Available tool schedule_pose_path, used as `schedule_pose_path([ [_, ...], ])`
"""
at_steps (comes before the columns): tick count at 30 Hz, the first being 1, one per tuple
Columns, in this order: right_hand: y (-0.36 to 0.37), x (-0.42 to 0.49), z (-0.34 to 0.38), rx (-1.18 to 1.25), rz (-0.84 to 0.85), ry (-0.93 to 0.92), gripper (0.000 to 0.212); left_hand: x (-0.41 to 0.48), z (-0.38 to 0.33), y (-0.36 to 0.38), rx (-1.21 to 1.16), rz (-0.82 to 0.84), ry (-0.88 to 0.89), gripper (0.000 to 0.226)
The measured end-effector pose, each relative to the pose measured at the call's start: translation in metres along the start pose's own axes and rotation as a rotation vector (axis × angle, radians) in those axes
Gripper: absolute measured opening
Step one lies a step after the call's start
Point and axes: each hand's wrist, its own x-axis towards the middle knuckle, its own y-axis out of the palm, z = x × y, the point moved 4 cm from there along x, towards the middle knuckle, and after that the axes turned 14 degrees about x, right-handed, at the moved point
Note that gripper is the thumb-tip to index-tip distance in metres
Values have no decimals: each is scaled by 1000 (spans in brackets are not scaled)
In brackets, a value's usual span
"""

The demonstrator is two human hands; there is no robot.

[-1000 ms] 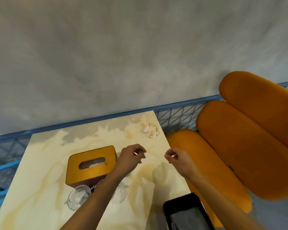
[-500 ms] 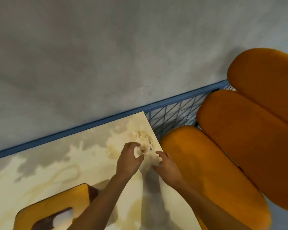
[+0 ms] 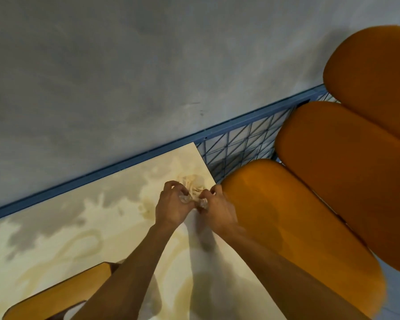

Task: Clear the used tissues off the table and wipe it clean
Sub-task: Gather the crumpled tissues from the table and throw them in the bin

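Note:
A crumpled, stained used tissue (image 3: 194,190) lies near the far right corner of the cream marbled table (image 3: 83,227). My left hand (image 3: 173,204) has its fingers curled around the tissue's left side. My right hand (image 3: 217,206) pinches its right side, a small wad showing between thumb and fingers. Both hands meet over the tissue, which is partly hidden by the fingers. A brownish stain marks the tabletop just beyond the tissue.
An orange tissue box (image 3: 56,294) sits at the near left, partly cut off. An orange cushioned chair (image 3: 321,204) stands close against the table's right edge. A blue metal mesh rail (image 3: 240,146) runs behind the table along the grey wall (image 3: 148,65).
Both hands reached forward from mid-table to the far right corner and took hold of the tissue. The view moved forward, so the glasses and phone dropped out of sight.

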Motion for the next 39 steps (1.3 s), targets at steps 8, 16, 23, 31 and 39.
schedule_pose_path([
  [8,-11,-9,0,129,4,-85,28,-13,12,-3,-340,-33,-59,24],
  [16,-24,-19,7,410,19,-186,14,-28,24,-7,-853,36,-382,15],
  [23,-33,-23,9,583,96,-154,17,-33,20,-5,-1193,195,-461,27],
  [31,-45,-37,6,556,126,-106,24,-36,10,-18,-1147,169,-371,48],
  [39,-61,-80,19,404,134,-206,71,-80,1,-33,-901,177,-228,17],
])
